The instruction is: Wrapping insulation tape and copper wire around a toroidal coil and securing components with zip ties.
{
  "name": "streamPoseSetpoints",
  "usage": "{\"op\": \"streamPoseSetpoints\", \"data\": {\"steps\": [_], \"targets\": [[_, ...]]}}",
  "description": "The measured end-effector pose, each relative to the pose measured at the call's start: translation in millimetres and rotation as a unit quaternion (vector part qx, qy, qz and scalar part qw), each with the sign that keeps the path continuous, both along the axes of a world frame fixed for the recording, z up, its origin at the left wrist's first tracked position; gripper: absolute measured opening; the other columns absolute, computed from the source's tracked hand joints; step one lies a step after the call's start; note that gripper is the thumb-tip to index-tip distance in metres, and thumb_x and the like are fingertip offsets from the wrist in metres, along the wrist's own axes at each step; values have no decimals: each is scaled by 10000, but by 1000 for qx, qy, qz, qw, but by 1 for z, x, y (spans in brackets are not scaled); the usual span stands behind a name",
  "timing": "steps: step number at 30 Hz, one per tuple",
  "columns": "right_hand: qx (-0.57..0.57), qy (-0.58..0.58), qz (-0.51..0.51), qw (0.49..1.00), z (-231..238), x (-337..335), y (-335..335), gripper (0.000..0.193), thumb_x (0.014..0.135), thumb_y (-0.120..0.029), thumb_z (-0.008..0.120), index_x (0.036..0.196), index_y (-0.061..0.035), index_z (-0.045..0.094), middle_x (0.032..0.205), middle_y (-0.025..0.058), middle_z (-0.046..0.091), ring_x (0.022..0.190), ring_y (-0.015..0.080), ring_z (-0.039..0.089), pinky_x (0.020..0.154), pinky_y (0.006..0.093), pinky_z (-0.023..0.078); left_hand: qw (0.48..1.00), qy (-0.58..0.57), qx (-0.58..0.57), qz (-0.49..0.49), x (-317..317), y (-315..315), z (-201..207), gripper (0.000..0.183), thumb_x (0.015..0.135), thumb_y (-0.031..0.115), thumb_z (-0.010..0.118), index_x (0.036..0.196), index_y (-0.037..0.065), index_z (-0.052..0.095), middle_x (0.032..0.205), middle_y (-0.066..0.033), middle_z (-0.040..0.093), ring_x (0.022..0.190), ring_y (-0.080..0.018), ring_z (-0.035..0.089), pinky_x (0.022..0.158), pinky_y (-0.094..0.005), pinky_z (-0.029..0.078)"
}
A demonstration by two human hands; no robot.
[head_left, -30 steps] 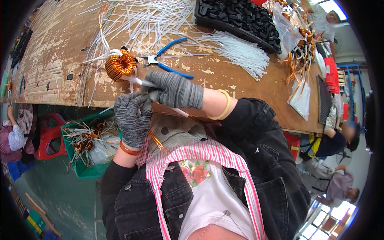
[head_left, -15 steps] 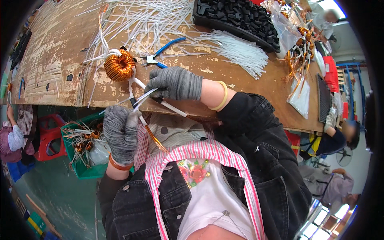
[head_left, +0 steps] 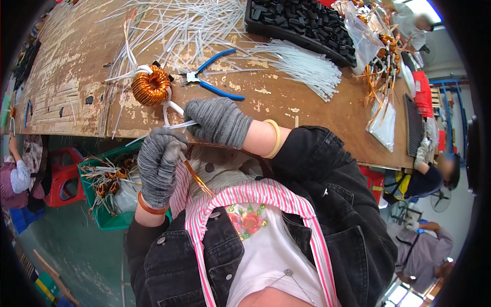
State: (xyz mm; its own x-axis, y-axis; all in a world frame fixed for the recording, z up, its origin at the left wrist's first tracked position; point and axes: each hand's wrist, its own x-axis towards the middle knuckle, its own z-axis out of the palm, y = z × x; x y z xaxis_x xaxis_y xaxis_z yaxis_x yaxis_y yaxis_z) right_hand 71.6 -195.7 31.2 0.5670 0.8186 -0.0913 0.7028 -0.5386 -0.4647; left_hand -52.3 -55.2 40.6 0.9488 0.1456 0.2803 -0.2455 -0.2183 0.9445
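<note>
A copper-wound ring coil [head_left: 151, 88] lies near the table's front edge, white-sleeved leads [head_left: 175, 107] running from it toward my hands. My left hand [head_left: 161, 161], in a grey knit glove, is closed around one lead; its bare copper end [head_left: 197, 176] sticks out below the fingers. Beside it, my right hand [head_left: 217, 122], gloved alike, pinches a thin white cable tie [head_left: 181, 125] stretched between the two hands. The other lead passes out of sight under the right hand. Blue-handled cutters [head_left: 193, 77] lie open just beyond it.
Loose white cable ties [head_left: 189, 30] are scattered at the back, with a neater bundle [head_left: 307, 66] to the right. Behind that stands a black tray [head_left: 250, 23] of small black parts. More coils [head_left: 388, 51] sit far right. A green crate [head_left: 110, 220] holding coils stands below left.
My right hand has come down and slightly left, uncovering the cutters' lower handle. My left hand has risen a little, and the hands are closer together. The black bands on the leads are now hidden.
</note>
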Motion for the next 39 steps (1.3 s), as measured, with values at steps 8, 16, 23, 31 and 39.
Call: {"op": "streamPoseSetpoints", "data": {"steps": [8, 16, 23, 31, 39], "targets": [[450, 483, -112, 743, -2, 28, -48, 298, 940, -316, 460, 1033, -52, 564, 786, 31, 543, 608, 92, 471, 535, 239, 411, 903, -257, 343, 22, -28, -3, 15, 153, 822, 190, 588, 845, 41, 609, 810, -70, 581, 692, -207, 562, 621, -314, 451], [541, 638, -69, 544, 0, 0, -32, 423, 934, -406, 422, 1110, -34, 524, 865, 74, 597, 673, 149, 590, 578, 302, 505, 988, 149, 26, 39, 7, -46, -7, 172, 809, 153, 635, 899, 6, 628, 723, -120, 593, 619, -258, 583, 579, -353, 473], [491, 536, -72, 683, 0, -1, -40, 470, 913, -441, 454, 1149, -40, 521, 937, 86, 610, 758, 172, 610, 646, 310, 507, 957, -41, 281, 62, 8, -31, -15, 138, 810, 94, 636, 917, 9, 646, 750, -142, 622, 650, -257, 604, 610, -332, 473], [226, 511, -36, 828, 12, 11, -56, 271, 884, -312, 572, 985, -64, 613, 783, -10, 597, 623, 50, 483, 550, 188, 393, 979, 36, 179, 93, -4, -30, -19, 140, 800, 87, 649, 918, 12, 651, 820, -122, 650, 719, -239, 620, 689, -315, 481], [149, 304, -104, 935, -32, 29, -60, 213, 936, -228, 488, 951, -39, 586, 801, 13, 577, 724, 88, 517, 664, 234, 453, 901, -32, 420, 99, 3, -29, -35, 163, 737, 185, 669, 852, 72, 649, 759, -78, 607, 738, -271, 559, 710, -388, 401]]}}
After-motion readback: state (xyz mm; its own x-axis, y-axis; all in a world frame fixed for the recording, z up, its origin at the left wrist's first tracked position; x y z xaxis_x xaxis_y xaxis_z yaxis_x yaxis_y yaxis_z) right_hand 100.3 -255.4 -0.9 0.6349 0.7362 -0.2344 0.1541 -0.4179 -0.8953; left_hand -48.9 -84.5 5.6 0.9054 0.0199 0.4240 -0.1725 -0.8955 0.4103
